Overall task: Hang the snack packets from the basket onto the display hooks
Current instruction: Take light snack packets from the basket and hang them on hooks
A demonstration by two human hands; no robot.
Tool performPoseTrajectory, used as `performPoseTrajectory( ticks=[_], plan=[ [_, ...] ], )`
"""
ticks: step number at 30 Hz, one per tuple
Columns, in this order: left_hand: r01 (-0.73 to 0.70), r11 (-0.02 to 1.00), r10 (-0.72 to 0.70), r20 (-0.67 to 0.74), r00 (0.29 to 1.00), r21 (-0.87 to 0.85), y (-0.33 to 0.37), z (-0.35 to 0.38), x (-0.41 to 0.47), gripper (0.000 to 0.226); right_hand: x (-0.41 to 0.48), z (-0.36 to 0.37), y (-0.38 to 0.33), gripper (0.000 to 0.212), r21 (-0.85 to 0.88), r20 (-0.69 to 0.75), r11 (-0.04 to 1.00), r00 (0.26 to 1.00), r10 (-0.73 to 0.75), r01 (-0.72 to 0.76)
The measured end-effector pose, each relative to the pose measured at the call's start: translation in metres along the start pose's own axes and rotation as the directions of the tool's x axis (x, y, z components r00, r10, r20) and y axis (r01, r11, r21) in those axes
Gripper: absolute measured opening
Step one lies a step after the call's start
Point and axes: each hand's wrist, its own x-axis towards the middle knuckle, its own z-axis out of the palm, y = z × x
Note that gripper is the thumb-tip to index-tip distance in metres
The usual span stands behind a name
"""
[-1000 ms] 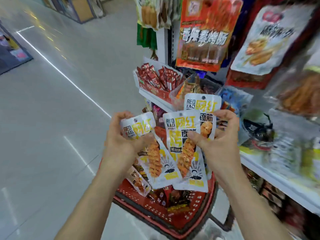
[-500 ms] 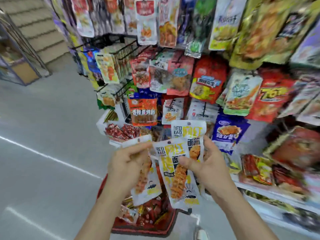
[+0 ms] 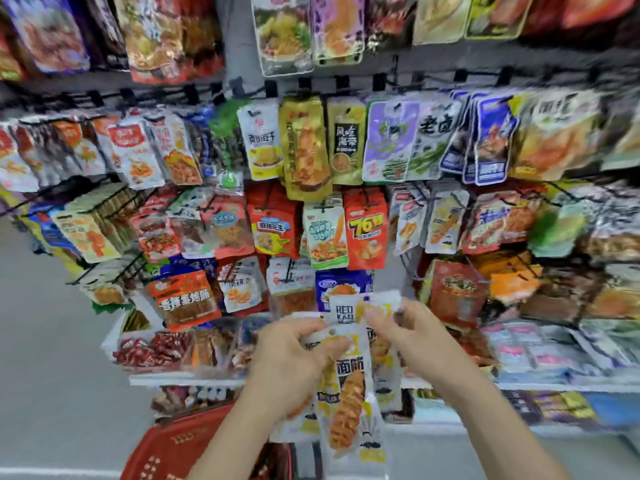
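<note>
I hold a small stack of white-and-yellow snack packets [image 3: 349, 382] printed with a fried skewer, low in the middle of the view. My left hand [image 3: 287, 358] pinches the top edge of the front packet. My right hand [image 3: 412, 334] grips the tops of the packets behind it. The red basket [image 3: 180, 448] sits below my left forearm, its contents mostly hidden. Black wire display hooks [image 3: 412, 199] jut from the rack straight ahead, most loaded with packets.
Rows of hanging snack packets [image 3: 311, 147] fill the rack from left to right. A white shelf [image 3: 166, 377] with trays of small red sweets runs below them. Grey floor lies open to the left.
My view has swung from the floor and basket up to face the hook rack. My hands have brought the separate packets together into one stack and lifted them nearer the rack.
</note>
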Motion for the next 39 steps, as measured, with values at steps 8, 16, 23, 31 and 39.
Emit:
performPoseTrajectory(
  ticks=[8, 16, 23, 31, 39],
  plan=[
    [-0.039, 0.999, 0.036, 0.092, 0.995, 0.036, 0.044, 0.097, 0.055, 0.015, 0.025, -0.137, 0.016, 0.067, -0.197, 0.08, 0.98, 0.997, -0.023, 0.039],
    [-0.014, 1.0, 0.016, 0.065, 0.998, -0.028, 0.067, 0.143, 0.092, 0.006, 0.054, -0.197, 0.03, 0.036, -0.053, -0.117, 0.998, 0.992, -0.046, 0.04],
    [-0.024, 0.993, 0.029, 0.043, 0.999, -0.115, 0.07, 0.153, 0.123, 0.012, 0.111, -0.212, 0.071, 0.013, 0.429, -0.289, 0.901, 0.936, 0.202, -0.062],
    [-0.037, 0.978, 0.079, 0.202, 0.976, -0.206, 0.058, 0.172, 0.182, 0.012, 0.172, -0.217, 0.089, 0.007, 0.486, -0.43, 0.873, 0.857, 0.284, -0.045],
    [-0.023, 0.968, 0.072, 0.186, 0.98, -0.251, 0.048, 0.199, 0.207, 0.008, 0.222, -0.229, 0.107, 0.036, 0.548, -0.471, 0.836, 0.827, 0.308, 0.001]
  ],
)
